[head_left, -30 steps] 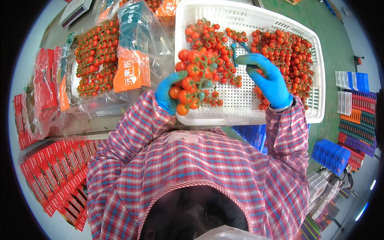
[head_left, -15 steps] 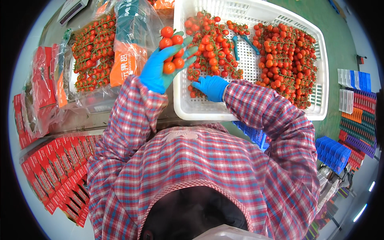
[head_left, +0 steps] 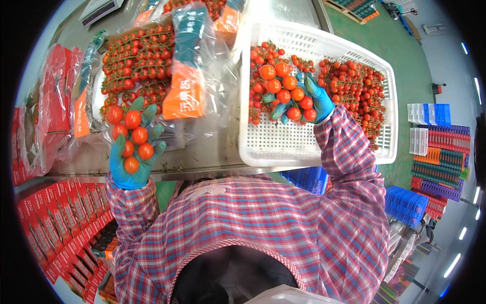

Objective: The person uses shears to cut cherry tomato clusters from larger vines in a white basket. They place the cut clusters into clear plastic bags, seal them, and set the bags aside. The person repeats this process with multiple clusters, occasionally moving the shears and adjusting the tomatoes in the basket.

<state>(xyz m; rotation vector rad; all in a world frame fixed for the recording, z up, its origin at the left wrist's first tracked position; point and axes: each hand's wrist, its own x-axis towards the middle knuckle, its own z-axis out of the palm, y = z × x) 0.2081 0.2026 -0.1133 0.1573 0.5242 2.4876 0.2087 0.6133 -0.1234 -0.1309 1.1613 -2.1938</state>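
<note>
On the upturned palm of my left hand (head_left: 143, 166), gloved in blue, rests a bunch of red cherry tomatoes (head_left: 139, 135), the fingers curled loosely under and beside it. That hand is at the table's front edge, just below a tray packed with rows of vine tomatoes (head_left: 136, 55). My right hand (head_left: 321, 101), also gloved, holds a second bunch of cherry tomatoes (head_left: 283, 95) above the white crate (head_left: 273, 158); its fingers are partly covered by the fruit. Inside the crate, loose vine tomatoes (head_left: 268, 53) lie at the left and stacked bunches (head_left: 357, 83) at the right.
A clear plastic bag with green and orange print (head_left: 190, 50) lies over the tray's right side. Red packaging (head_left: 58, 96) sits at the far left, red cartons (head_left: 61, 218) below. A scale (head_left: 101, 11) stands at the back left. Blue crates (head_left: 405, 205) are on the right.
My left hand has moved left and down, out from the crate's edge, carrying its tomatoes. The right hand has lifted from the crate with a bunch. The view has shifted.
</note>
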